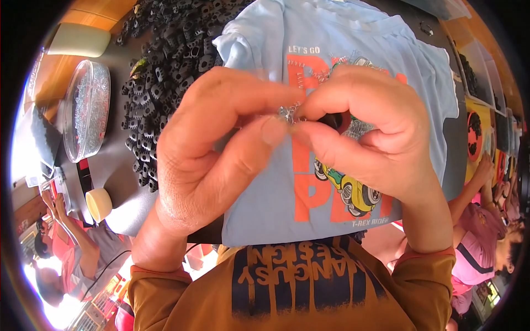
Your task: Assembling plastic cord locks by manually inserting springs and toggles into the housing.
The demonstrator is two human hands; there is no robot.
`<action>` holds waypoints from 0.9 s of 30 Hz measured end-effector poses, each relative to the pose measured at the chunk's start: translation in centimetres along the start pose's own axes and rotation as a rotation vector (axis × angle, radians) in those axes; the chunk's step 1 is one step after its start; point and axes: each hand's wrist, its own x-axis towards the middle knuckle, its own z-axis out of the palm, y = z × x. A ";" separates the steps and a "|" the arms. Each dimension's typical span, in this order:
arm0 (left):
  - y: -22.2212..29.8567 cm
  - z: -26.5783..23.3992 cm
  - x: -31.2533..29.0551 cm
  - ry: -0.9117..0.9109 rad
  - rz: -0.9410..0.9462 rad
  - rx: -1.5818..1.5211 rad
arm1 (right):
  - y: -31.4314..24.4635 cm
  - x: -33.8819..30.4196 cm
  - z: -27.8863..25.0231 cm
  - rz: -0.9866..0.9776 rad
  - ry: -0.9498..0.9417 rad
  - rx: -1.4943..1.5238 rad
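Observation:
My left hand (pixel 201 146) and my right hand (pixel 381 124) meet over a light blue T-shirt (pixel 259 190) spread on the dark table. Between the thumbs and index fingertips is a small tangle of shiny metal springs (pixel 287 114). Both hands pinch at it, and the fingertips cover part of it. More thin, silvery pieces (pixel 359 129) lie on the shirt, partly hidden behind my right hand. A printed picture with a yellow vehicle and coral letters shows below my hands.
Many small black plastic parts (pixel 165 71) are heaped left of the shirt. Farther left stand a clear oval dish (pixel 105 113) of silvery springs, a cream container (pixel 80 40) and a small cream cup (pixel 99 205). Other people sit at both sides; one co-worker's arm (pixel 475 185) is at the right.

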 end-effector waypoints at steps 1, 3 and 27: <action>0.0 -0.2 0.0 -0.017 0.086 0.076 | 0.0 0.0 0.0 -0.006 -0.005 0.001; 0.2 -0.5 -0.2 -0.002 -0.018 0.040 | 0.1 0.1 0.0 -0.025 -0.005 -0.009; 0.9 -0.6 -0.4 0.147 -0.537 -0.364 | 0.2 0.3 -1.8 0.082 -0.132 -0.379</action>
